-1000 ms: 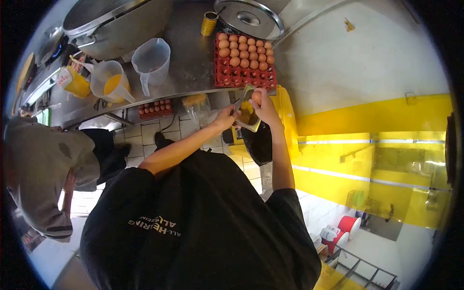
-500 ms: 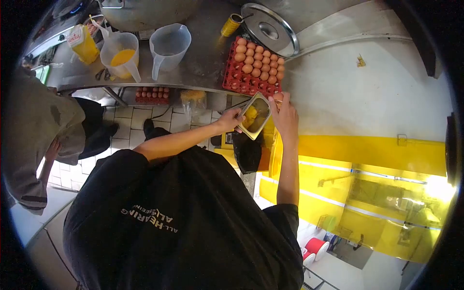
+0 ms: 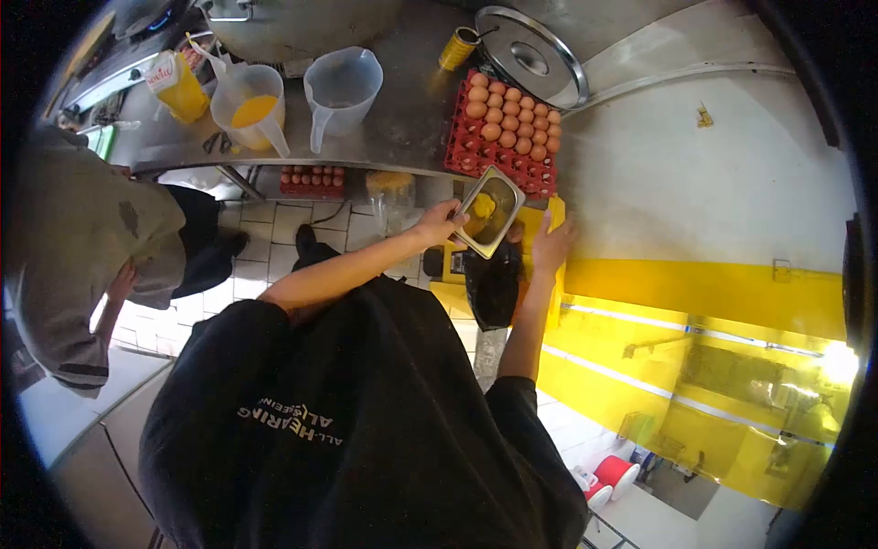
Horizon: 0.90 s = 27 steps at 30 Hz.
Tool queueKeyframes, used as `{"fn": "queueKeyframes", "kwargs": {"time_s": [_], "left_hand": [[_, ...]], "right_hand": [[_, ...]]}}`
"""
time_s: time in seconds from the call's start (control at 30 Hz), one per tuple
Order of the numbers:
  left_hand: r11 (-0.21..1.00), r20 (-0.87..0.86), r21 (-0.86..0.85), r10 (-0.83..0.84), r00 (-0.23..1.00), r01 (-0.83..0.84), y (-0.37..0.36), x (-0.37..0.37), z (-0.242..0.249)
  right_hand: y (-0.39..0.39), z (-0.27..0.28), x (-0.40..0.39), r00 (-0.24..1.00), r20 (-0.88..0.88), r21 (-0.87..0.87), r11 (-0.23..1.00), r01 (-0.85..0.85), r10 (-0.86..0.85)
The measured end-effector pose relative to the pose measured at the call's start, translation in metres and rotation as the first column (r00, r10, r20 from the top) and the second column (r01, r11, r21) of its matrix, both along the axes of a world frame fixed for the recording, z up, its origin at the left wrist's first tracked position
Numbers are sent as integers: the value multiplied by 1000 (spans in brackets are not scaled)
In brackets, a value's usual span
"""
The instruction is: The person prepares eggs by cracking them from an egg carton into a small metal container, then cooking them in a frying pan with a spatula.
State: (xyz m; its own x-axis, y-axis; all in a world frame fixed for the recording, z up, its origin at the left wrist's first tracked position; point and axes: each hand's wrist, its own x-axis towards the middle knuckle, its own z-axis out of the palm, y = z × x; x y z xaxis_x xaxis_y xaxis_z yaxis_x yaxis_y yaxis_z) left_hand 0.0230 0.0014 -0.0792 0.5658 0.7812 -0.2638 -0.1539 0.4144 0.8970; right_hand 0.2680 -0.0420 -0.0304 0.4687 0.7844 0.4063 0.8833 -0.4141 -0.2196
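My left hand grips the near-left rim of a small rectangular metal pan, tilted over the floor in front of the table. Raw egg with yellow yolk lies inside it. To the right of the pan, my right hand has its fingers extended beside a yellow edge. A brown eggshell shows between the pan's right rim and that hand, above a black bag. Just beyond the pan, a red egg tray on the table holds rows of brown eggs, with several bare cups at its near side.
On the steel table stand two plastic jugs, one with yellow liquid, one clear jug, a yellow carton, a yellow can and a round lid. Another person stands at left. More eggs sit below.
My right hand has moved down from the pan's far-right rim, where it held a brown egg. The brown shell now shows beside the pan. My left hand keeps hold of the pan.
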Motion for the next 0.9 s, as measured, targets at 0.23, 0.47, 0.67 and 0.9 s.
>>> {"fn": "queueKeyframes", "kwargs": {"time_s": [0.23,0.47,0.67,0.9], "left_hand": [[999,5,-19,-31,1000,31,2,-35,23],[1000,-58,-6,-16,998,16,8,-55,14],[1000,-53,-4,-19,998,19,16,-56,14],[999,82,-53,4,997,1,15,-34,4]], "right_hand": [[112,29,6,960,-236,32,989,-146,149],[177,-5,60,908,-128,-416,809,-415,400],[140,-1,54,840,-519,39,986,-164,160],[33,-5,-64,-147,-839,299,671,678,523]]}}
